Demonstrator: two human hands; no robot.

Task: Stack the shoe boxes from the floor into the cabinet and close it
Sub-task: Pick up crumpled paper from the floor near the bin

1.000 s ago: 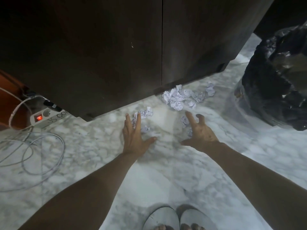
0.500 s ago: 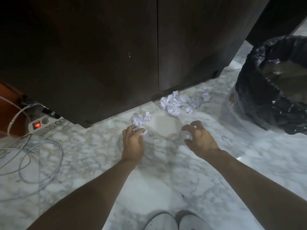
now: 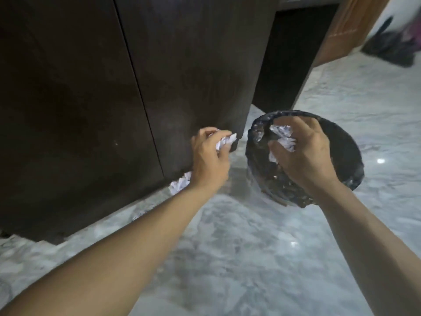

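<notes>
My left hand [image 3: 210, 156] is shut on a crumpled white paper ball [image 3: 225, 141], held in front of the dark wooden cabinet [image 3: 91, 99], just left of the bin. My right hand [image 3: 305, 153] grips crumpled paper [image 3: 284, 136] above the mouth of a round bin lined with a black bag [image 3: 341, 142]. The cabinet's two doors are shut. More crumpled paper [image 3: 180, 184] lies on the floor at the cabinet's foot, partly hidden by my left wrist. No shoe boxes are in view.
The floor is grey-white marble [image 3: 250, 258]. A dark gap [image 3: 293, 53] opens right of the cabinet, beside a lighter brown wooden panel [image 3: 341, 30]. Dark blurred things [image 3: 396, 46] lie at the far right.
Both hands closed on paper balls from the floor and rose to the right. The right hand now hovers over the bin. The view swung right; the power strip and cables left the frame.
</notes>
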